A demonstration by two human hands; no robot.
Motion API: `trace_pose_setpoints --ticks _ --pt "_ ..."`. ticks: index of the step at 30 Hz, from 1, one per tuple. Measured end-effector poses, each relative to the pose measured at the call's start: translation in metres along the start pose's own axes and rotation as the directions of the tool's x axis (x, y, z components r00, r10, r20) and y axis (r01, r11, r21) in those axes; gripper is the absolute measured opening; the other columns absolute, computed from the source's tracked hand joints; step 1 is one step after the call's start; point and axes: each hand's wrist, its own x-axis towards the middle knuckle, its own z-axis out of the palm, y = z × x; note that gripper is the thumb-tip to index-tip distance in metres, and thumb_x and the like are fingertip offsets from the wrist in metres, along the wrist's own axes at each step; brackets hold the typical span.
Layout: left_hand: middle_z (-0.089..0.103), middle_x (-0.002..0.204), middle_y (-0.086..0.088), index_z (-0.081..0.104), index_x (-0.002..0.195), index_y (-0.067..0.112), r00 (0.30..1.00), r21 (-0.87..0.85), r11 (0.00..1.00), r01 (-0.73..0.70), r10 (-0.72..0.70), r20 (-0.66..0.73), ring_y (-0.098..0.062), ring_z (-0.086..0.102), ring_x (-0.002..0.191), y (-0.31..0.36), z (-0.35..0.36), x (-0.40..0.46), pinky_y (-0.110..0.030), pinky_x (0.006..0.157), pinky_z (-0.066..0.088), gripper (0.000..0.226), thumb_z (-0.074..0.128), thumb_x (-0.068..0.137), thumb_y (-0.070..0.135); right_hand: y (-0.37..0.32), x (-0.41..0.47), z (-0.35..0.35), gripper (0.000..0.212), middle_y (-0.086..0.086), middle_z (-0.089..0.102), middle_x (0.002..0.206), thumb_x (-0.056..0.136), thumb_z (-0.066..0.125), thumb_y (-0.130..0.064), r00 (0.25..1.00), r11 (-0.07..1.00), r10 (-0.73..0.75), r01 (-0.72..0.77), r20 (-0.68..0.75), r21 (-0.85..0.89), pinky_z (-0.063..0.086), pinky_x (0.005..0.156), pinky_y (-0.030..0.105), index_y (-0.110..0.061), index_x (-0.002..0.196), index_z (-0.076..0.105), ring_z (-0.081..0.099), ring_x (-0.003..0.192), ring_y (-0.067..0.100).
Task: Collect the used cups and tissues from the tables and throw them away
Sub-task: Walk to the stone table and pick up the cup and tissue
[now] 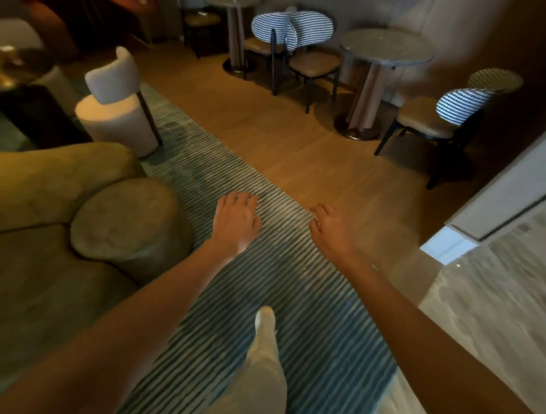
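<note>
My left hand (236, 220) reaches forward over the striped rug, palm down, fingers relaxed and holding nothing. My right hand (329, 229) is out beside it with loosely curled fingers, also holding nothing. No cup or tissue shows clearly in view. A round marble table (387, 48) stands at the back right with a bare top. A second round table (233, 3) is partly cut off at the top edge. At the far left a dark table (17, 68) carries blurred shiny items that I cannot make out.
An olive sofa (59, 183) with a round bolster arm fills the left. A white round chair (118, 118) stands behind it. Several striped-back chairs (295, 28) surround the far tables. A white counter (502, 201) and marble floor lie at right. My leg (266, 354) steps along the striped rug (266, 266).
</note>
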Motion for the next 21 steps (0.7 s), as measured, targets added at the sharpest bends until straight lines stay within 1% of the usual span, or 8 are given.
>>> trace_pose_setpoints --ticks 2,5,8,12,14,16,18,21 --pt "0.046 0.138 -0.008 0.041 0.135 0.011 1.000 0.001 1.000 -0.009 0.009 -0.018 -0.027 0.038 0.130 -0.012 0.001 0.057 -0.041 0.107 0.032 0.045 0.041 0.096 0.034 0.014 0.055 0.004 0.035 0.020 0.059 0.121 0.092 0.047 -0.011 1.000 1.000 -0.016 0.016 0.000 -0.020 0.041 0.099 0.043 0.002 0.123 0.059 0.054 0.112 0.035" --pt "0.046 0.139 -0.009 0.042 0.135 0.010 0.999 -0.005 1.000 0.004 -0.004 -0.054 -0.028 0.038 0.129 -0.030 -0.001 0.149 -0.041 0.108 0.032 0.045 0.042 0.096 0.034 0.034 0.145 -0.002 0.034 0.020 0.062 0.115 0.091 0.050 -0.013 0.998 0.998 -0.041 0.038 -0.049 -0.058 0.042 0.097 0.044 0.002 0.119 0.061 0.055 0.110 0.035" --pt "0.049 0.135 -0.010 0.045 0.132 0.008 0.997 -0.003 1.000 -0.004 0.003 -0.080 -0.029 0.041 0.127 -0.041 -0.007 0.232 -0.041 0.107 0.034 0.045 0.045 0.096 0.034 0.054 0.224 -0.013 0.035 0.017 0.061 0.118 0.093 0.050 -0.018 0.995 0.994 -0.062 0.054 -0.084 -0.097 0.040 0.100 0.042 0.000 0.121 0.060 0.053 0.114 0.031" --pt "0.047 0.137 -0.008 0.044 0.135 0.011 0.998 -0.024 1.000 0.000 -0.002 -0.070 -0.029 0.040 0.127 -0.048 -0.009 0.323 -0.042 0.107 0.033 0.047 0.044 0.095 0.036 0.081 0.305 -0.015 0.034 0.014 0.061 0.120 0.094 0.050 -0.021 0.993 0.995 -0.049 0.039 -0.106 -0.090 0.041 0.100 0.040 -0.004 0.122 0.060 0.054 0.115 0.028" --pt "0.046 0.138 -0.007 0.043 0.135 0.012 0.998 -0.018 1.000 0.011 -0.012 -0.060 -0.028 0.040 0.128 -0.055 0.000 0.366 -0.042 0.107 0.033 0.047 0.043 0.095 0.037 0.096 0.346 -0.006 0.034 0.013 0.061 0.121 0.094 0.050 -0.021 0.995 0.995 -0.049 0.041 -0.087 -0.090 0.040 0.100 0.039 -0.004 0.123 0.060 0.054 0.116 0.028" --pt "0.044 0.139 -0.006 0.042 0.135 0.013 0.998 -0.021 0.998 0.059 -0.059 -0.026 -0.027 0.038 0.129 -0.065 0.014 0.407 -0.041 0.107 0.033 0.047 0.042 0.096 0.039 0.112 0.388 0.006 0.035 0.012 0.060 0.123 0.096 0.048 -0.023 0.998 0.996 -0.039 0.035 -0.044 -0.088 0.039 0.100 0.038 -0.006 0.125 0.058 0.052 0.118 0.027" --pt "0.043 0.141 -0.006 0.042 0.135 0.014 0.995 -0.027 0.995 0.101 -0.101 0.000 -0.027 0.037 0.130 -0.075 0.028 0.451 -0.041 0.107 0.033 0.046 0.040 0.096 0.039 0.130 0.433 0.019 0.036 0.011 0.059 0.124 0.096 0.048 -0.024 0.998 0.994 -0.061 0.059 -0.018 -0.091 0.039 0.099 0.037 -0.006 0.126 0.057 0.051 0.118 0.026" --pt "0.043 0.141 -0.006 0.042 0.135 0.014 0.990 -0.030 0.990 0.138 -0.139 -0.008 -0.027 0.037 0.130 -0.085 0.037 0.530 -0.041 0.106 0.033 0.046 0.040 0.097 0.039 0.159 0.513 0.030 0.036 0.010 0.060 0.124 0.096 0.048 -0.025 0.996 0.992 -0.091 0.090 -0.015 -0.083 0.039 0.100 0.037 -0.007 0.126 0.057 0.051 0.119 0.026"
